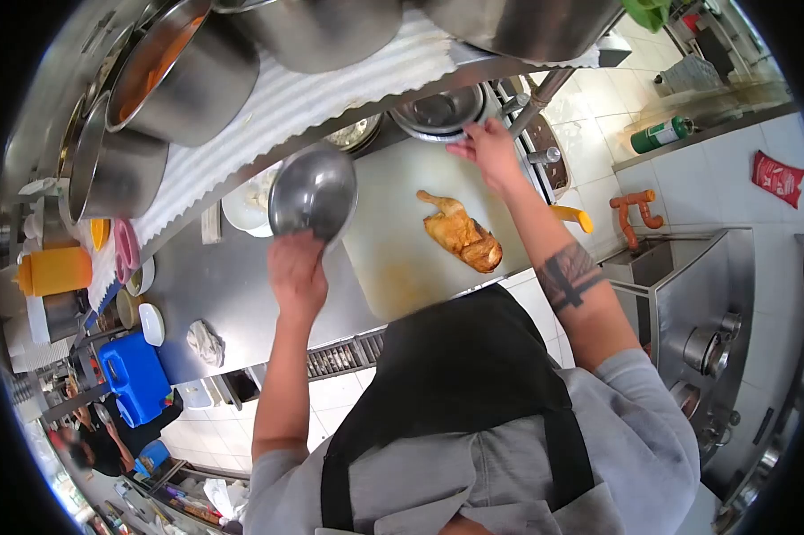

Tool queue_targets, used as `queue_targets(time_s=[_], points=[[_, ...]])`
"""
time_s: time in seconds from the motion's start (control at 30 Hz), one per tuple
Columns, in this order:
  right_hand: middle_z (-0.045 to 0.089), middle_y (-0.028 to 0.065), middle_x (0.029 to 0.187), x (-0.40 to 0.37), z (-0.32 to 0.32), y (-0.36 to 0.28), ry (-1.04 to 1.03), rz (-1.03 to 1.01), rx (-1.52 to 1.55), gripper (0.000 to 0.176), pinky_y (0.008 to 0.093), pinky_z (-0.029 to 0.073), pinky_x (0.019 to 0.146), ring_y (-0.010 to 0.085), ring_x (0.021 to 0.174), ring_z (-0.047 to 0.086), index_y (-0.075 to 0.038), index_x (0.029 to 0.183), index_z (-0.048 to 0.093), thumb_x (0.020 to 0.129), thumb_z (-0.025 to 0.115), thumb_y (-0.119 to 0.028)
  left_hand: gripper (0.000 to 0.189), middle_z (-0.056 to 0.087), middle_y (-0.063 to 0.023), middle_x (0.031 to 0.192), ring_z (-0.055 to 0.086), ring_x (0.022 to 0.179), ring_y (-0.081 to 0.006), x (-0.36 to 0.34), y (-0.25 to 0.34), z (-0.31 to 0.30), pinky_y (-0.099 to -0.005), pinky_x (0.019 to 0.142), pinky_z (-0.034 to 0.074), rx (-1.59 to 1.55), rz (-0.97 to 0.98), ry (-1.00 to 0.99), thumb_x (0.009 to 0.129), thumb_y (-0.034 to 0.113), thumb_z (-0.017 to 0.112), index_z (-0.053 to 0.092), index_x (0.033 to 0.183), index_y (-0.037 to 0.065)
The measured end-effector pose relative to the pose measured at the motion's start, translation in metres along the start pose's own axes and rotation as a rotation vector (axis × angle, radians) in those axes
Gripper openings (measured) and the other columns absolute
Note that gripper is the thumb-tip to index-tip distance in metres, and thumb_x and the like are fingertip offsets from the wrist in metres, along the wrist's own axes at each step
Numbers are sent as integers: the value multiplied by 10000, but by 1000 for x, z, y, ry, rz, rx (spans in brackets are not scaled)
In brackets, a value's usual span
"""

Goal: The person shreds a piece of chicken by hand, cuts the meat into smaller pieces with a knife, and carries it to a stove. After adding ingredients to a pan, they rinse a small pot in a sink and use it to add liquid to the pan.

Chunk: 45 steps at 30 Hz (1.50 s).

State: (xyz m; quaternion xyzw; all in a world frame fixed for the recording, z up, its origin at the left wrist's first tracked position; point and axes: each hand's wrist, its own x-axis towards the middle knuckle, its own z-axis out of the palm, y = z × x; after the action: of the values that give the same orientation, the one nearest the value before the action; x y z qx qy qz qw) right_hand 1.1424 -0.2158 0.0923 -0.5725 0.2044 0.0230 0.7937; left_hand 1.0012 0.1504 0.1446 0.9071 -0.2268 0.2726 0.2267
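My left hand (297, 272) grips the near rim of a steel bowl (314, 192), which is tilted above the left side of the cutting board. Over at the board's far right, my right hand (491, 153) reaches to the rim of stacked metal bowls (439, 111); whether its fingers close on the rim is too small to tell. A browned piece of chicken (462, 234) lies on the pale cutting board (375, 259), between my two arms. Behind the steel bowl, a white dish (242, 212) is partly hidden.
A shelf (331, 102) with large metal pots (184, 89) overhangs the counter's far side. A crumpled cloth (206, 343) lies on the steel counter, near a blue container (135, 379). A yellow handle (573, 217) juts out beside my right forearm. Another person (108, 441) is at lower left.
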Motion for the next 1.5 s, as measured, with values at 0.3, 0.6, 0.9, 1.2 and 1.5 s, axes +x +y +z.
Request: queue_targets(time_s=[0.3, 0.6, 0.9, 1.2, 1.5], points=[[693, 176, 1045, -57, -41, 10, -250, -170, -1074, 359, 389, 596, 839, 302, 899, 717, 1, 1154, 632, 917, 777, -227, 254, 727, -92, 1058, 684, 1109, -292, -180, -6, -22, -484, 1016, 492, 50, -194, -221, 755, -59, 674, 727, 983, 39], [550, 229, 1298, -177, -43, 50, -210, -219, -1423, 733, 506, 483, 1053, 460, 1224, 502, -44, 1380, 516, 710, 810, -87, 649, 606, -181, 1381, 532, 1335, -383, -101, 41, 13, -496, 1159, 395, -364, -225, -475, 825, 110, 772, 566, 1434, 21], [567, 164, 1281, -165, -71, 39, -403, -779, -1259, 315, 455, 520, 965, 401, 1202, 523, -84, 1018, 668, 761, 695, 96, 852, 561, -175, 1429, 469, 1390, -369, 28, 76, 160, -476, 1200, 359, -375, 86, -699, 736, 188, 857, 489, 1487, 24], [546, 168, 1435, -182, -103, 33, -388, -574, -788, 483, 443, 426, 1143, 393, 1331, 500, -95, 1277, 635, 818, 757, -7, 404, 603, -103, 1180, 582, 1124, -308, -23, 128, 146, -472, 1025, 453, -146, 61, -341, 876, 94, 656, 607, 1276, 65], [631, 123, 1296, -127, -100, 45, -589, -591, -965, 430, 414, 521, 1030, 336, 1269, 556, -108, 1218, 719, 813, 824, -6, 565, 592, -109, 1294, 554, 1233, -345, -30, 148, 134, -485, 1050, 456, -242, -206, -361, 778, 142, 817, 612, 1302, 83]])
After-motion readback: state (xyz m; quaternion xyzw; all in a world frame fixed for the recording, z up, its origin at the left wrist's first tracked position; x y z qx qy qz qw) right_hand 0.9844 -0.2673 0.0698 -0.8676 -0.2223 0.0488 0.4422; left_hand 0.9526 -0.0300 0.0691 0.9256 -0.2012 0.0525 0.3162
